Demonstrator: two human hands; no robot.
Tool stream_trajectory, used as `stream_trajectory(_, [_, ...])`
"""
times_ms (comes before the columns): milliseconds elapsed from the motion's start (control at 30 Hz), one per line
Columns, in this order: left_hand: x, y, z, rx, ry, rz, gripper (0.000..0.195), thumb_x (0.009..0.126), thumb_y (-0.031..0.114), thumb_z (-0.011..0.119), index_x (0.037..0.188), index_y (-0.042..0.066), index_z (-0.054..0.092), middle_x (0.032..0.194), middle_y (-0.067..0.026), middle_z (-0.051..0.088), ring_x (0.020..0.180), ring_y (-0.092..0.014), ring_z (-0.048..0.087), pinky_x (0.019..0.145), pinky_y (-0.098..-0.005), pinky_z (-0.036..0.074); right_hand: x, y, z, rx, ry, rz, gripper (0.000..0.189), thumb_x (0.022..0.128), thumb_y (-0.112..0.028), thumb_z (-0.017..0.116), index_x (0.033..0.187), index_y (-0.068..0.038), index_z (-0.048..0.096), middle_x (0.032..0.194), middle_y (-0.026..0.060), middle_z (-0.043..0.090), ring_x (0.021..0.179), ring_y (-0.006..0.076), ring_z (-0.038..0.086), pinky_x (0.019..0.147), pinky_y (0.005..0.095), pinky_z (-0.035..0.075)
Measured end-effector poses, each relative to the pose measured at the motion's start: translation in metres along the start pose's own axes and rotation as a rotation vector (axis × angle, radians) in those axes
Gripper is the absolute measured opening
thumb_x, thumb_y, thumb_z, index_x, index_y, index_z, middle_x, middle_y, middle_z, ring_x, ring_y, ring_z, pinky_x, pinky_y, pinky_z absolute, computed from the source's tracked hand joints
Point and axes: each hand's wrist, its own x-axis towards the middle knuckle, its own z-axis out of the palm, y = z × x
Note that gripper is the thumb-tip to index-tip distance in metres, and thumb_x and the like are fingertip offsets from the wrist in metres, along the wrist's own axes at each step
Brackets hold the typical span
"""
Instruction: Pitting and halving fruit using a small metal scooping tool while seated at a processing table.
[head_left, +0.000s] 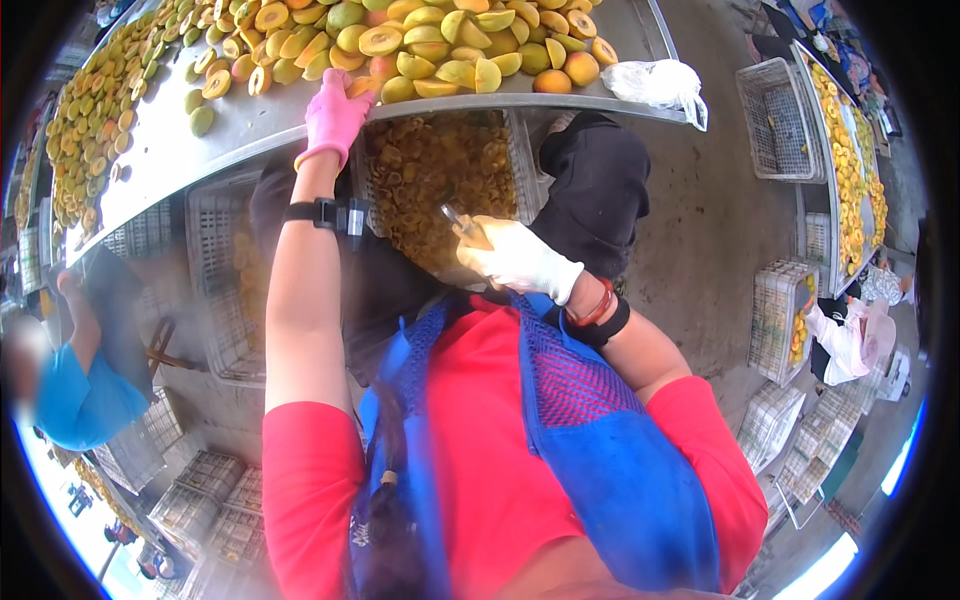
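Observation:
My left hand (334, 116), in a pink glove, reaches over the front edge of a metal table (247, 146). Its fingers touch a heap of halved yellow stone fruit (427, 52), probably peaches; an orange-red piece (364, 87) lies between thumb and fingers, and its hold on it is unclear. Lower down, my right hand (517, 256) wears a white glove and is closed around a small hand tool (466, 227) with a metal tip and a brownish handle. Beneath it, between my knees, a plastic crate (527, 169) holds many brownish-yellow fruit scraps (442, 180).
A crumpled clear plastic bag (652, 82) lies at the table's right corner. Another crate (217, 300) stands by my left leg. A person in blue (94, 390) sits at the left. Crates (780, 120) and a second fruit table (844, 172) are at the right.

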Motion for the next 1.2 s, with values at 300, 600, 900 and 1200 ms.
stream_trajectory(300, [-0.076, 0.033, -0.002, -1.044, -0.018, 0.114, 0.038, 0.078, 0.009, 0.056, 0.113, 0.003, 0.042, 0.098, -0.0064, 0.05, 0.085, -0.01, 0.048, 0.072, -0.0198, 0.041, 0.008, -0.006, -0.003, -0.33, 0.423, -0.452, 0.022, 0.076, -0.022, 0.055, 0.08, -0.002, 0.047, 0.061, 0.0183, 0.052, 0.055, 0.0346, 0.052, 0.052, 0.0388, 0.041])
stream_trajectory(600, [-0.109, 0.058, 0.009, -1.329, -0.17, 0.064, 0.035, 0.08, 0.02, 0.055, 0.106, 0.004, 0.038, 0.112, -0.0134, 0.048, 0.09, -0.018, 0.053, 0.077, -0.0273, 0.045, 0.004, -0.028, -0.005, 0.004, 0.251, -0.145, 0.022, 0.078, -0.016, 0.055, 0.094, 0.0, 0.051, 0.068, 0.0086, 0.053, 0.06, 0.0182, 0.052, 0.057, 0.0307, 0.043])
stream_trajectory(900, [-0.125, 0.083, 0.0, -1.566, -0.258, -0.061, 0.028, 0.088, 0.029, 0.042, 0.1, 0.004, 0.035, 0.104, -0.0117, 0.051, 0.08, -0.02, 0.056, 0.068, -0.03, 0.049, 0.011, -0.013, 0.003, 0.061, 0.414, -0.473, 0.018, 0.078, -0.014, 0.055, 0.087, 0.001, 0.051, 0.073, 0.016, 0.055, 0.066, 0.0236, 0.055, 0.06, 0.0326, 0.043])
stream_trajectory(1200, [-0.133, 0.087, 0.009, -1.258, -0.086, 0.19, 0.044, 0.089, 0.041, 0.031, 0.106, 0.002, 0.045, 0.094, -0.0092, 0.051, 0.08, -0.017, 0.054, 0.071, -0.0269, 0.044, 0.014, -0.014, 0.01, 0.153, 0.426, -0.521, 0.015, 0.08, -0.012, 0.051, 0.089, 0.0, 0.051, 0.075, 0.0132, 0.055, 0.069, 0.019, 0.054, 0.06, 0.0322, 0.043])
